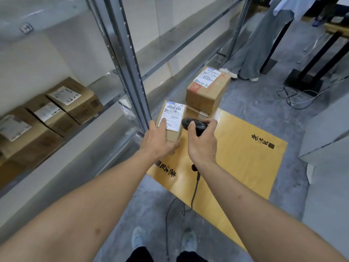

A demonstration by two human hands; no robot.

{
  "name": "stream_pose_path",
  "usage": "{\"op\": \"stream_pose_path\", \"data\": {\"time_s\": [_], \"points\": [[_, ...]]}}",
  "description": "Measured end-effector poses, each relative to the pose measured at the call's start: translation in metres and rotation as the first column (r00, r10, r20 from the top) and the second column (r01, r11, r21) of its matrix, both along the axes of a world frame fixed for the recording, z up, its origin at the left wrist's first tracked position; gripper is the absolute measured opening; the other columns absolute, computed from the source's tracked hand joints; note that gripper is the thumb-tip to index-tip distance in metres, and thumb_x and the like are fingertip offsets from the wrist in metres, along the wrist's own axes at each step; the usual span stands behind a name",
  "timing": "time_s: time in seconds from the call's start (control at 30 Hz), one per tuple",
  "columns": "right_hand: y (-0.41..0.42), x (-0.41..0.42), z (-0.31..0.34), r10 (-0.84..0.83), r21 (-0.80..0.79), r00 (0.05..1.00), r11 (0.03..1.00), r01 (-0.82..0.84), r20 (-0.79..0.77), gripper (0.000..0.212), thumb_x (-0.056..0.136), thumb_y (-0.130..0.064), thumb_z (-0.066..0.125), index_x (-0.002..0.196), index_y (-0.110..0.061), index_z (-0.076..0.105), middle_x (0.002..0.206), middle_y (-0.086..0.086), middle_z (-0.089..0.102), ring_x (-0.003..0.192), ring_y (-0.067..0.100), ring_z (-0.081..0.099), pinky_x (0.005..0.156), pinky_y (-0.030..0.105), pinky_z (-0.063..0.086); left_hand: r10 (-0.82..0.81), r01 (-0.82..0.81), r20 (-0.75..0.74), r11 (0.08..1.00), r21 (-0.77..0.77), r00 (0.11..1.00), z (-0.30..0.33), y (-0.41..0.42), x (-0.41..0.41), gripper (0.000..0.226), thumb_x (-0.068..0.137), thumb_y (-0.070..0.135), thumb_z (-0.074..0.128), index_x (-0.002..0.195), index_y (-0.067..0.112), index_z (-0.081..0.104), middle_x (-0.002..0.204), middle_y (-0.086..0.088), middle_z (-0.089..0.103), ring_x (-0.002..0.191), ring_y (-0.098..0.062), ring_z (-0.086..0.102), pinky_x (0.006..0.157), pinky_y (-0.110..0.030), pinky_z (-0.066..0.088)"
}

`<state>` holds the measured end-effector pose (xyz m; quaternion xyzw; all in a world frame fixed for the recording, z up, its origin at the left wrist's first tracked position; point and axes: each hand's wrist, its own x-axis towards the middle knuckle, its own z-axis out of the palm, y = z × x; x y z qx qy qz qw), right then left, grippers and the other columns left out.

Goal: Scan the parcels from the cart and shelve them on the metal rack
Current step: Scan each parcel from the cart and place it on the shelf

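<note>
Cardboard, small and stiff, the parcel (pixel 171 122) sits in the left hand (pixel 156 139), its grip wrapped around the box above the cart (pixel 245 157), label up. It looks light enough for one hand at the sides, while the right hand (pixel 203 142) clasps the scanner (pixel 192 125) beside the label.

The left hand (pixel 157 139) grips a small box (pixel 171 120), label up, above the yellow cart (pixel 236 154). The right hand (pixel 203 142) holds a black corded scanner (pixel 192 125) just beside the label. Three boxes (pixel 45 114) sit on the rack (pixel 132 59).
</note>
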<state>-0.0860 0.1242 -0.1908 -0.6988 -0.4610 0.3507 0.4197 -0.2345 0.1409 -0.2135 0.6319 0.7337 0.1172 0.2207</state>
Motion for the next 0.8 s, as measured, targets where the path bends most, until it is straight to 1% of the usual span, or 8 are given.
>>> {"op": "stream_pose_path", "data": {"time_s": [0.2, 0.33, 0.5, 0.6, 0.63, 0.67, 0.7, 0.8], "points": [[-0.022, -0.027, -0.046, -0.018, -0.1, 1.0, 0.995, 0.02, 0.016, 0.032, 0.104, -0.046, 0.054, 0.126, -0.027, 0.039, 0.101, -0.007, 0.066, 0.089, 0.02, 0.064, 0.076, 0.031, 0.043, -0.022, 0.029, 0.051, 0.988, -0.154, 0.998, -0.059, -0.026, -0.024, 0.102, 0.077, 0.06, 0.076, 0.158, 0.024, 0.026, 0.139, -0.007, 0.031, 0.119, -0.035, 0.054, 0.094, -0.047, 0.054], [-0.028, -0.041, -0.072, -0.029, -0.148, 0.999, 0.988, 0.034, 0.034, 0.034, 0.104, -0.046, 0.054, 0.127, -0.027, 0.039, 0.102, -0.007, 0.068, 0.091, 0.021, 0.066, 0.079, 0.034, 0.049, -0.016, 0.029, 0.065, 0.978, -0.207, 0.998, -0.097, -0.04, -0.04, 0.102, 0.077, 0.061, 0.078, 0.158, 0.024, 0.027, 0.141, -0.007, 0.029, 0.119, -0.038, 0.053, 0.095, -0.05, 0.053], [-0.036, -0.052, -0.095, -0.035, -0.197, 0.998, 0.979, 0.044, 0.05, 0.034, 0.104, -0.047, 0.053, 0.127, -0.027, 0.039, 0.102, -0.008, 0.067, 0.092, 0.018, 0.067, 0.083, 0.037, 0.053, -0.003, 0.029, 0.124, 0.976, -0.214, 0.992, -0.131, -0.051, -0.051, 0.113, 0.068, 0.068, 0.079, 0.159, 0.026, 0.024, 0.136, -0.008, 0.03, 0.119, -0.038, 0.051, 0.097, -0.052, 0.053], [-0.037, -0.057, -0.102, -0.019, -0.207, 0.997, 0.978, 0.033, 0.069, 0.033, 0.104, -0.048, 0.053, 0.126, -0.028, 0.038, 0.099, -0.011, 0.066, 0.09, 0.017, 0.067, 0.08, 0.035, 0.054, 0.018, 0.021, 0.149, 0.967, -0.253, 0.989, -0.139, -0.058, -0.053, 0.124, 0.069, 0.069, 0.084, 0.164, 0.03, 0.014, 0.139, -0.006, 0.027, 0.124, -0.032, 0.048, 0.098, -0.051, 0.052], [-0.036, -0.058, -0.103, -0.014, -0.209, 0.997, 0.977, 0.029, 0.071, 0.032, 0.104, -0.048, 0.053, 0.125, -0.029, 0.038, 0.099, -0.01, 0.066, 0.089, 0.017, 0.068, 0.077, 0.033, 0.053, 0.025, 0.014, 0.149, 0.965, -0.26, 0.989, -0.141, -0.061, -0.054, 0.124, 0.069, 0.072, 0.083, 0.164, 0.033, 0.013, 0.139, -0.005, 0.027, 0.124, -0.03, 0.047, 0.097, -0.049, 0.052], [-0.035, -0.059, -0.104, -0.008, -0.213, 0.997, 0.977, 0.023, 0.071, 0.032, 0.104, -0.047, 0.053, 0.125, -0.029, 0.038, 0.1, -0.01, 0.066, 0.089, 0.017, 0.068, 0.073, 0.028, 0.052, 0.025, 0.012, 0.138, 0.966, -0.257, 0.99, -0.143, -0.064, -0.056, 0.119, 0.072, 0.075, 0.078, 0.163, 0.036, 0.014, 0.138, -0.004, 0.029, 0.122, -0.028, 0.048, 0.095, -0.048, 0.051], [-0.035, -0.06, -0.105, -0.004, -0.216, 0.998, 0.976, 0.019, 0.07, 0.032, 0.104, -0.047, 0.053, 0.125, -0.029, 0.038, 0.102, -0.009, 0.067, 0.09, 0.017, 0.068, 0.073, 0.025, 0.051, 0.017, 0.013, 0.125, 0.972, -0.237, 0.992, -0.144, -0.066, -0.059, 0.108, 0.078, 0.078, 0.071, 0.163, 0.039, 0.017, 0.134, -0.003, 0.032, 0.119, -0.027, 0.049, 0.093, -0.047, 0.051], [-0.034, -0.061, -0.107, 0.0, -0.21, 0.997, 0.978, 0.017, 0.08, 0.032, 0.104, -0.047, 0.053, 0.125, -0.029, 0.038, 0.105, -0.007, 0.067, 0.094, 0.019, 0.067, 0.085, 0.035, 0.052, 0.05, -0.023, 0.158, 0.986, -0.167, 0.986, -0.15, -0.067, -0.069, 0.066, 0.098, 0.069, 0.051, 0.158, 0.047, 0.032, 0.124, 0.001, 0.039, 0.109, -0.027, 0.057, 0.082, -0.039, 0.046]]}}
